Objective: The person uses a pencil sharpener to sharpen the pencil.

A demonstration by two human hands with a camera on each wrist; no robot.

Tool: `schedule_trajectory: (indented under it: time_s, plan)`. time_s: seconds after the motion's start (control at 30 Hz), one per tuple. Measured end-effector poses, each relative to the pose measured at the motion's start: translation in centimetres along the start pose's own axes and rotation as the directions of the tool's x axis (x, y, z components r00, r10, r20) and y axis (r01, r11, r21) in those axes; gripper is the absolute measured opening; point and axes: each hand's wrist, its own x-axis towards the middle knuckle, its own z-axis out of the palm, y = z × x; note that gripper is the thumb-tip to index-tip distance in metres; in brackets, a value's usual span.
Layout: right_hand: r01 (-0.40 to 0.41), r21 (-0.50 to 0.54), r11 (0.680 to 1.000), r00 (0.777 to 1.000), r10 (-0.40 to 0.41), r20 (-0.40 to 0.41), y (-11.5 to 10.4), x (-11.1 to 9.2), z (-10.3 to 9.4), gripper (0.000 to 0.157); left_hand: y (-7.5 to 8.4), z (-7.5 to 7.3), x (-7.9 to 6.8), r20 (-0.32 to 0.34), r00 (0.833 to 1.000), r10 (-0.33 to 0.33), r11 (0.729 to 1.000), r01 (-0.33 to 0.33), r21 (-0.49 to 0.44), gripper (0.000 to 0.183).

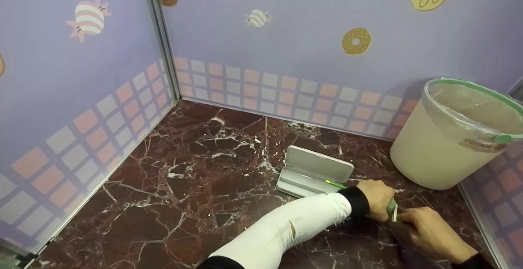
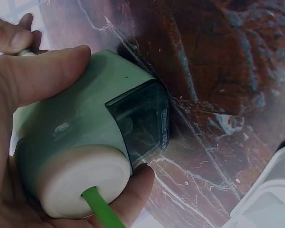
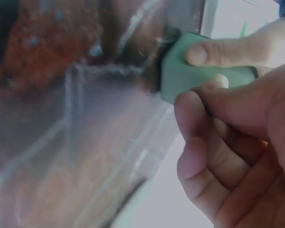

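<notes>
Muted green, the sharpener (image 2: 71,104) is toward the surface's (image 1: 163,203) four o'clock, gripped by the left hand (image 1: 378,199); the right hand (image 1: 433,230) pinches its crank (image 3: 217,82). Should the left grip loosen mid-turn, I reckon the sharpener could twist and snap the inserted pencil (image 2: 102,209).

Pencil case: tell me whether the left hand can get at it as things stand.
Probably not without letting go first: the left hand holds the green hand-crank pencil sharpener. Otherwise, the pencil case lies open close by, seemingly within reach.
</notes>
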Motion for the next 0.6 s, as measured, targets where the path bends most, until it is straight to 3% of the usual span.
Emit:
schedule_trajectory:
  time_s: [0.17, 0.33, 0.43, 0.6]
  plan:
    - [-0.009, -0.016, 1.0, 1.0, 0.01, 0.007, -0.3, 0.0, -0.6, 0.045, 0.2, 0.0, -0.1, -0.01, 1.0, -0.009, 1.0, 0.009, 0.007, 0.031]
    - [-0.001, -0.074, 0.997, 0.996, -0.005, -0.086, -0.3, -0.1, -0.8, 0.048, 0.3, -0.1, -0.1, -0.02, 0.999, -0.028, 0.999, 0.028, 0.026, 0.028]
    - [0.012, -0.109, 0.994, 0.99, -0.027, -0.14, 0.0, 0.2, -1.1, 0.039, 0.2, -0.2, 0.0, -0.026, 0.999, -0.026, 0.999, 0.027, 0.037, 0.027]
    - [0.048, -0.143, 0.989, 0.985, -0.07, -0.157, 0.4, 0.7, -1.4, 0.033, 0.0, -0.1, 0.0, -0.029, 0.999, -0.024, 0.999, 0.025, 0.041, 0.027]
